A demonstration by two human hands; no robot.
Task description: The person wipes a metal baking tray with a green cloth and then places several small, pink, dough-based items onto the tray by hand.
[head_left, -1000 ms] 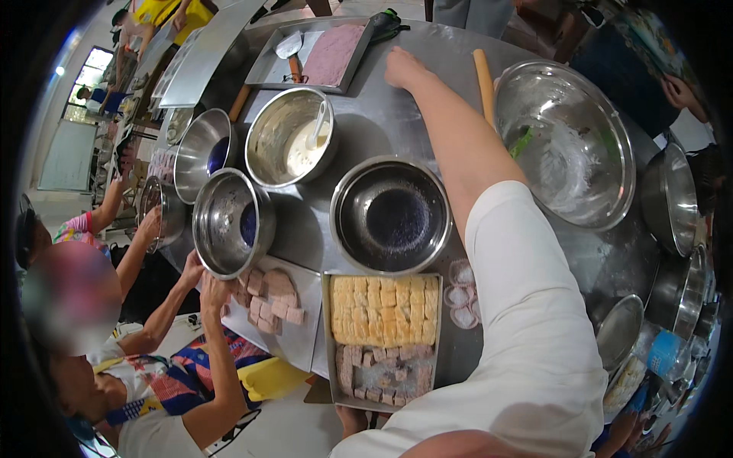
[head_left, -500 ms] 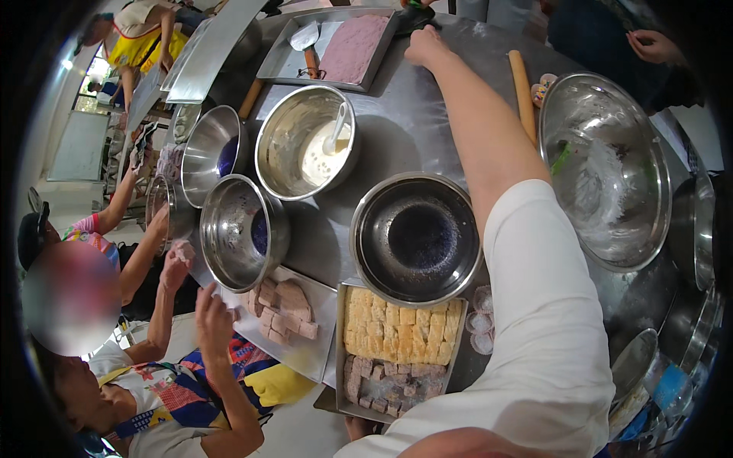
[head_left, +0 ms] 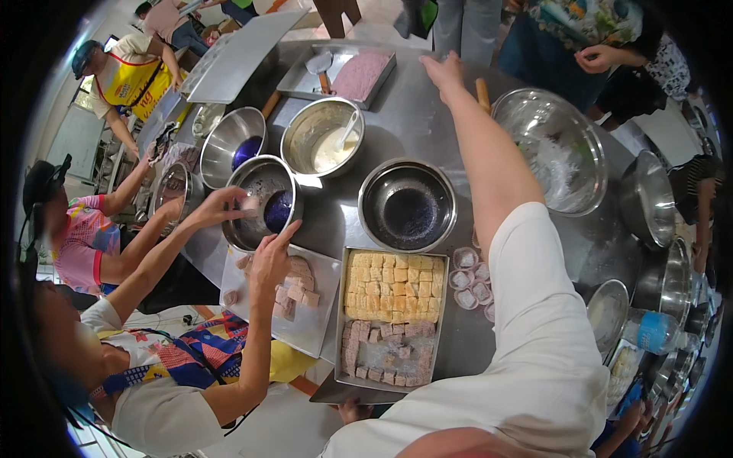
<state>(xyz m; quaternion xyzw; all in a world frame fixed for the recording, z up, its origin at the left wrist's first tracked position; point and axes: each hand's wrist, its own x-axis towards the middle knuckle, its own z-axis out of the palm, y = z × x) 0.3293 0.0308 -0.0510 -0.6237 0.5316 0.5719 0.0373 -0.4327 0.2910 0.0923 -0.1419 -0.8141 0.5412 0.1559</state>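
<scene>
My right hand (head_left: 447,76) reaches out to the far edge of the steel table, its fingers apart with nothing in them. Low in the picture, my left hand (head_left: 353,412) is at the near edge of a grey flat tray (head_left: 327,392), its fingers mostly hidden. On that lies a rectangular baking pan (head_left: 343,294). The pan holds rows of yellow cut pieces (head_left: 392,286) and purplish crumb-coated cubes (head_left: 388,375). Beyond it stands a dark-bottomed steel bowl (head_left: 408,206) with purple residue.
At left, a co-worker's hands (head_left: 271,259) are at a bowl of purple mixture (head_left: 279,212), above a tray of purplish pieces (head_left: 324,267). A bowl of cream batter (head_left: 332,149), a pan of pink dough (head_left: 363,75) and a large bowl (head_left: 550,153) stand farther off. Small cups (head_left: 472,278) sit right.
My right hand has opened; the dark green thing near it is now beyond the table. The view has shifted. The co-worker's hands have moved to the purple bowl.
</scene>
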